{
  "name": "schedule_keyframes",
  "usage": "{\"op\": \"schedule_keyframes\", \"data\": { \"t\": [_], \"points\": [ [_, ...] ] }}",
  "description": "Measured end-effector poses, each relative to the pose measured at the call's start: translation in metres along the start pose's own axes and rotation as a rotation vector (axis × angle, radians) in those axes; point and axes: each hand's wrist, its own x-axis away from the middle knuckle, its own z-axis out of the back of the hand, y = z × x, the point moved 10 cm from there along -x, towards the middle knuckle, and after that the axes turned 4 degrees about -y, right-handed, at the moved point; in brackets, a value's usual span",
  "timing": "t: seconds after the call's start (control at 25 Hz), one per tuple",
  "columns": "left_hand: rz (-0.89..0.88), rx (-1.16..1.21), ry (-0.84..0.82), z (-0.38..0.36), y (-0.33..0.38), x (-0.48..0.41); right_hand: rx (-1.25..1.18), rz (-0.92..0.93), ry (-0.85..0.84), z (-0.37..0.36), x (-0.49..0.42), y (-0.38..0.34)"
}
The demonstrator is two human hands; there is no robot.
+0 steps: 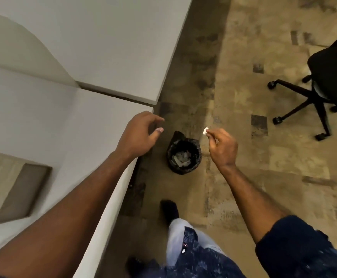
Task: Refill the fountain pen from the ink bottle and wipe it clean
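The person is standing and looking straight down at the floor, so there's no pen or ink bottle anywhere in the shot. The only task-related thing visible is a small crumpled white wad of tissue (205,131), pinched between the thumb and fingertips of the right hand (221,147). That hand is closed around it and held up in the air, at about 1 o'clock from a small round bin (184,154) on the floor. The bin has a shiny, wrinkly black plastic liner bunched over its rim, with some pale scraps of paper at the bottom.

The left hand (138,134) is empty, its fingers loosely curled and spread apart, hovering over the corner of a smooth matte white desk (95,125) at about 10 o'clock from the bin. A second white slab of the same kind butts up against it, with a thin dark seam between them.

The floor is mottled tan and brown carpet (263,157), patchy and worn-looking, with darker squarish blotches. At 2 o'clock there's a black office chair (324,85) with a spoked base on casters. The person wears a short dark blue speckled sleeve, light trousers and dark shoes.
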Motion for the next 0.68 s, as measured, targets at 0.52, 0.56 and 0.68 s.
{"op": "schedule_keyframes", "data": {
  "t": [0.52,0.56,0.68],
  "points": [
    [-0.158,-0.211,0.125,0.012,0.008,-0.044,0.271,-0.184,-0.605,-0.142,-0.005,0.095],
    [-0.152,-0.242,0.119,0.011,0.01,-0.043,0.313,-0.144,-0.577,-0.135,-0.008,0.087],
    [-0.153,-0.352,0.099,0.007,0.01,-0.037,0.431,-0.071,-0.519,-0.122,-0.005,0.069]
  ]
}}
